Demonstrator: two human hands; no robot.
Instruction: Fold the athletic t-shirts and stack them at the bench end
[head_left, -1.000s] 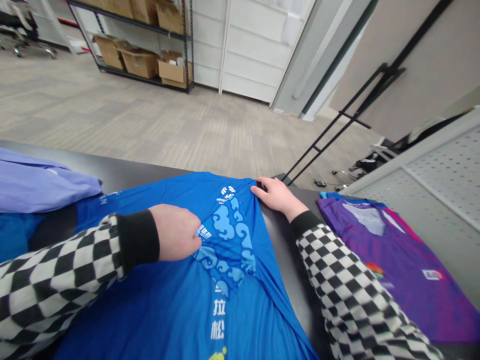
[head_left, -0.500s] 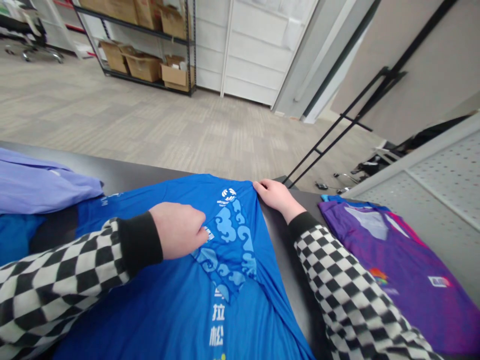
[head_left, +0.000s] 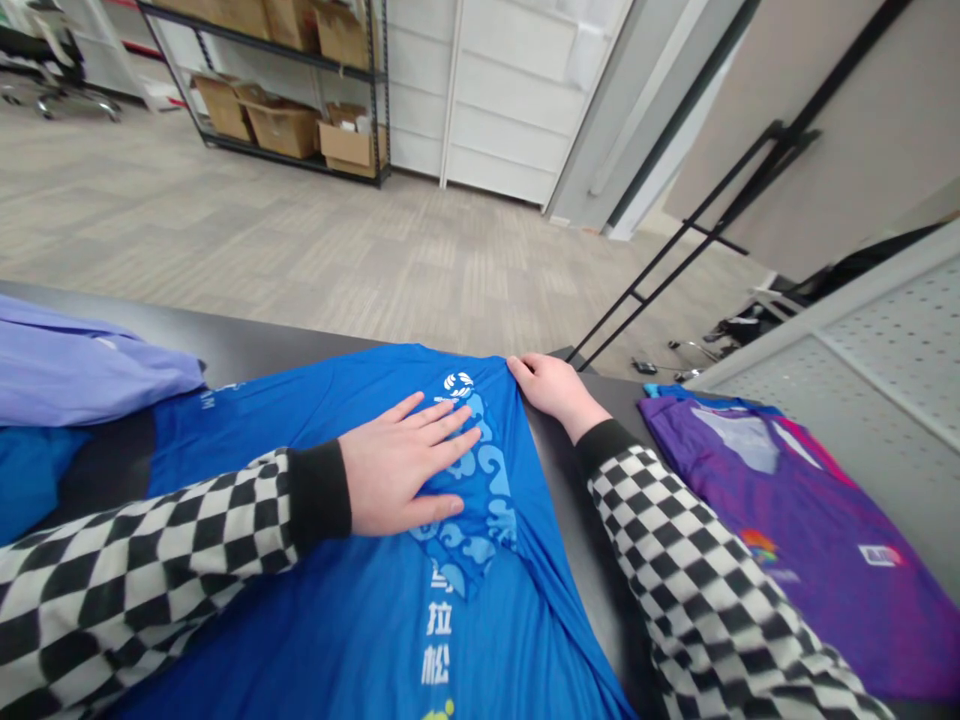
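Note:
A blue T-shirt (head_left: 352, 620) with white lettering and light-blue cloud patterns lies spread on the dark table (head_left: 247, 345). Its right side is folded inward over the front, so the patterned part lies on top. My left hand (head_left: 412, 465) rests flat on that folded part, fingers spread. At the shirt's far right corner, my right hand (head_left: 551, 385) pinches the fabric between thumb and fingers close to the table's far edge.
A lavender garment (head_left: 82, 365) and a blue cloth (head_left: 37, 475) lie on the left. Folded purple shirts (head_left: 810, 560) are stacked on the right beside a perforated white panel (head_left: 885, 350). Beyond the table are a shelf with cardboard boxes (head_left: 281, 125) and a black-framed stand (head_left: 675, 245).
My left hand has opened from a closed shape and moved right, flattening onto the patterned part of the shirt. My right hand stays at the corner.

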